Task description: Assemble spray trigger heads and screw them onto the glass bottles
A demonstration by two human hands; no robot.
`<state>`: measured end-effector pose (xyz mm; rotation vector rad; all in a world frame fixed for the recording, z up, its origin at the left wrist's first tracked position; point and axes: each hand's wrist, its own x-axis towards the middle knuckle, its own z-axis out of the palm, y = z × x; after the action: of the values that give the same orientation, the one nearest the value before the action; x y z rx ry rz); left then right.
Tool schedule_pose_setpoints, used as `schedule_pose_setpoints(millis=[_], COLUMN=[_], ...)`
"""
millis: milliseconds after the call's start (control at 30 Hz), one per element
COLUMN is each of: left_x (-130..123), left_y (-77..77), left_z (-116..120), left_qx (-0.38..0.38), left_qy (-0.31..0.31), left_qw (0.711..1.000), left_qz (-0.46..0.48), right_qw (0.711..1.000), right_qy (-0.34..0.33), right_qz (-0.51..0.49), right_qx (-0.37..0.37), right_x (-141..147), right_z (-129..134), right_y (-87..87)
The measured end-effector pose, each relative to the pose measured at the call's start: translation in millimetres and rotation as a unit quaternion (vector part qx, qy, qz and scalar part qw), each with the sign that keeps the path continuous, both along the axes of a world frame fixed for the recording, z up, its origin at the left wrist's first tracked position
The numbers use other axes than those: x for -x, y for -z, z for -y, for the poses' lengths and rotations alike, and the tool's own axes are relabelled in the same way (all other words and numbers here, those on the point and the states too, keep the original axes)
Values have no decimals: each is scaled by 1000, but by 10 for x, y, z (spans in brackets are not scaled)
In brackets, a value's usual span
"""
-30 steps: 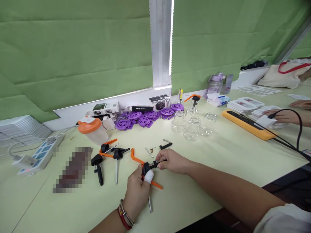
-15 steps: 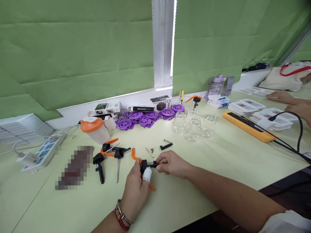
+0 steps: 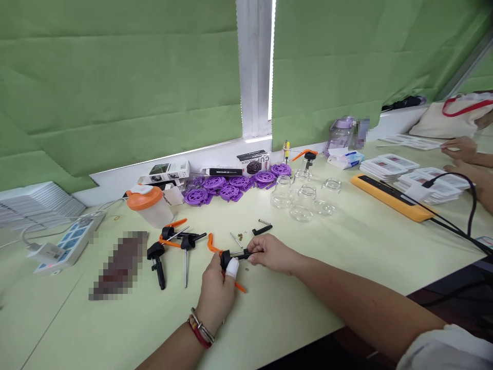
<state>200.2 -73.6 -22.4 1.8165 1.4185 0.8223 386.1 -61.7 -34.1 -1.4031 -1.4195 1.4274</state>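
Observation:
My left hand (image 3: 218,288), its thumb tip wrapped in white, is closed around a black round cap (image 3: 227,259) with orange parts sticking out on either side. A metal rod runs from the cap toward a black end piece (image 3: 246,254), which my right hand (image 3: 271,253) pinches between thumb and fingers. Just beyond lie a loose metal pin (image 3: 236,240), small brass pieces (image 3: 240,237), a black L-shaped part (image 3: 262,229) and a coil spring (image 3: 265,222). Left of my hands are several similar black cap assemblies (image 3: 156,252) with rods and orange levers.
Clear glass jars (image 3: 302,208) stand beyond, beside purple plastic wheels (image 3: 214,183) and small boxes (image 3: 252,160). An orange-lidded cup (image 3: 148,203) and a power strip (image 3: 71,241) are at left. An orange power strip (image 3: 389,195), stacked white cards (image 3: 389,164) and another person's hands (image 3: 462,151) are at right.
Both my hands keep hold of the assembly and have shifted only slightly. A small round bit now shows on the table below the rod. The other person's hands have moved right.

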Motion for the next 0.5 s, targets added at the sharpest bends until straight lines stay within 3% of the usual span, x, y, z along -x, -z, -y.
schedule_pose_setpoints(millis=[133, 267, 367, 500], left_x=[-25, -17, 46, 152], left_y=[4, -14, -32, -75], left_z=[-5, 8, 6, -39], left_qx=[2, 51, 106, 107], left_qy=[-9, -2, -16, -19], left_qw=[1000, 998, 992, 988], left_qz=[-12, 21, 65, 112], right_qw=[990, 972, 971, 981], right_qy=[5, -2, -29, -33], right_qz=[113, 181, 160, 84], right_qx=[-83, -150, -174, -170], right_x=[22, 7, -9, 18], right_z=[25, 102, 158, 194], right_y=[40, 12, -48, -66])
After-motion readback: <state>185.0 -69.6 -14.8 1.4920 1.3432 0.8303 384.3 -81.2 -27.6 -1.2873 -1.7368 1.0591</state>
